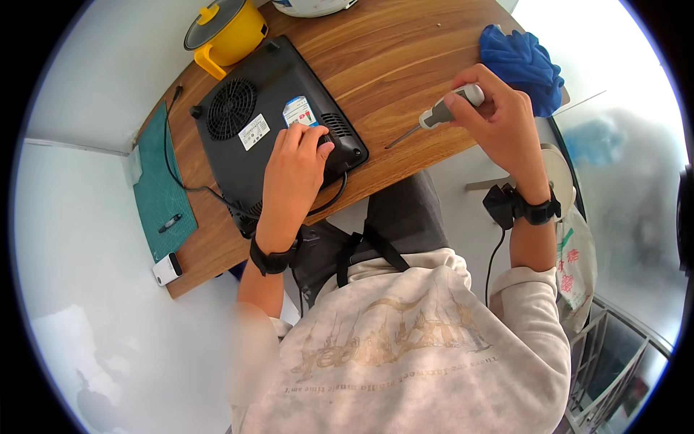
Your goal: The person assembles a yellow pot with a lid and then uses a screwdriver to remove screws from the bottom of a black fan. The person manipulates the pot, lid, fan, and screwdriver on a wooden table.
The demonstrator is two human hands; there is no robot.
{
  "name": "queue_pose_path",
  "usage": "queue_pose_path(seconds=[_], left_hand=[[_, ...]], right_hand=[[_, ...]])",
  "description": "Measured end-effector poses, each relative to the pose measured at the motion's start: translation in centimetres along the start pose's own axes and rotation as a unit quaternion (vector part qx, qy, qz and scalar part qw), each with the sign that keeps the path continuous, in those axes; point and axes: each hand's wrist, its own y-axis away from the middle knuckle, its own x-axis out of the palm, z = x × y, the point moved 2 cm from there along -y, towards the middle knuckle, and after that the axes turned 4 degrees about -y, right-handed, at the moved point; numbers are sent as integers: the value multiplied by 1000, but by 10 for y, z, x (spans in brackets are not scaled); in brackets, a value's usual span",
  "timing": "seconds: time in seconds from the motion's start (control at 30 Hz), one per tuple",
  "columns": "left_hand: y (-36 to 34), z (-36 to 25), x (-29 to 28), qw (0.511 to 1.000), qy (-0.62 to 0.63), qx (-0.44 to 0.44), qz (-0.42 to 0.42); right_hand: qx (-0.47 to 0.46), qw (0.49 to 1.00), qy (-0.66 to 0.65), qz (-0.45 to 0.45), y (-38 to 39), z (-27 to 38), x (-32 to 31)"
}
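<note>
A black induction cooker (285, 72) lies upside down on the wooden table, its round fan grille, vents and stuck-on labels facing up. My left hand (296, 163) rests on its underside by the blue-and-white label, fingers lightly bent against the surface; no held thing shows in it. In my right hand (499, 108) is a screwdriver (439, 113) with a white and grey handle, gripped between thumb and fingers. Its thin metal shaft points down and left, with the tip beside the cooker's right edge, apart from it. A black power cord (340, 192) comes out of the cooker's near side.
At the far left stands a yellow pot (235, 36) with a lid. A white appliance (311, 6) is at the back edge. Blue cloth (520, 65) lies at the right end. On the left are a green cutting mat (155, 188), a pen (170, 223) and a small white device (167, 269).
</note>
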Motion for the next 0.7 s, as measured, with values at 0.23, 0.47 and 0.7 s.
queue_pose_path(seconds=[0.23,0.47,0.7], left_hand=[[-5,-2,-4,999,48,-15,13],[-6,0,1,1000,21,9,-6],[-1,1,-8,999,43,-31,4]], right_hand=[[12,1000,-6,-7,4,-4,-4],[29,999,-14,-14,8,-9,-8],[77,996,-54,-6,11,-14,-6]])
